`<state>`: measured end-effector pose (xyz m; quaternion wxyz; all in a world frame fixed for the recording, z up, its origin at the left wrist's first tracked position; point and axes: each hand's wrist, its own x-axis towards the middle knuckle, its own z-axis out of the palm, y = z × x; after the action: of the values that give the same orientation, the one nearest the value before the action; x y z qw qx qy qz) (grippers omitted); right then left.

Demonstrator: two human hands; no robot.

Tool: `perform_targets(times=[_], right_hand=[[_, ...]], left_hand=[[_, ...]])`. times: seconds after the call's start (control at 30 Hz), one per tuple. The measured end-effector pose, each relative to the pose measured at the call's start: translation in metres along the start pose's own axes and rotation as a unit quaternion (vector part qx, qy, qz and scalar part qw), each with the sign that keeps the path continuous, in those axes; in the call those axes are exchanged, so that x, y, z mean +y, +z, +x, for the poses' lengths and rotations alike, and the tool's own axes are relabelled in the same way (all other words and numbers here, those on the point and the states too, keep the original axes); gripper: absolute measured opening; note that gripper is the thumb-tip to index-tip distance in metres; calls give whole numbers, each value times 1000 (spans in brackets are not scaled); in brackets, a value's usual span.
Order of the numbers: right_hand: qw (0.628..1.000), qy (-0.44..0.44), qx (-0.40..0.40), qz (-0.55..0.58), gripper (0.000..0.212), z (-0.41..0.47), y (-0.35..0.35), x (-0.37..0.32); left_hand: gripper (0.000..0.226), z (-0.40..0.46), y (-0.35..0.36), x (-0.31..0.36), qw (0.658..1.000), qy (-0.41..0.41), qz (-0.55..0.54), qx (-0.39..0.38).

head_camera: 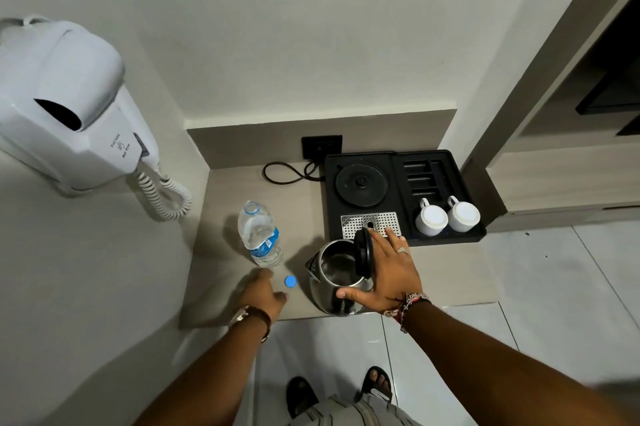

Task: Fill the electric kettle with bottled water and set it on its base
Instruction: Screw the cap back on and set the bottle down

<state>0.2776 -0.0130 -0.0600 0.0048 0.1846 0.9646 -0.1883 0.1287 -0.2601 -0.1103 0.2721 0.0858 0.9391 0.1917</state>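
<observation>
A polished, mirror-bright metal kettle with a glossy black plastic lid is seen on a matt, wood-look counter. A clear, ribbed plastic bottle, a matt black plastic tray and glazed white cups are shown.

1. There is a single view, from a wide-angle camera worn on the person's head; no second view shares the scene.
2. It looks forward and steeply down onto the bench, with the wall beyond at the top.
3. It sits close: both forearms reach in from the near edge, and the person's feet on the floor show at the bottom.
4. The wide lens bends straight lines near the left and right edges.
</observation>
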Motion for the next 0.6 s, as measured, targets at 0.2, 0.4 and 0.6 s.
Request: perform_targets(times=[0.2, 0.4, 0.6], right_hand=[[1000, 0, -4, -11, 139, -1, 2, 1], [1000, -4, 6, 4, 140, -1, 3, 3], [1000, -2, 11, 11, 139, 0, 3, 0]], left_hand=[[50, 13, 20, 21, 971, 114, 209, 1], [35, -6, 10, 18, 959, 131, 249, -10], [27, -53, -87, 43, 931, 264, 68, 242]])
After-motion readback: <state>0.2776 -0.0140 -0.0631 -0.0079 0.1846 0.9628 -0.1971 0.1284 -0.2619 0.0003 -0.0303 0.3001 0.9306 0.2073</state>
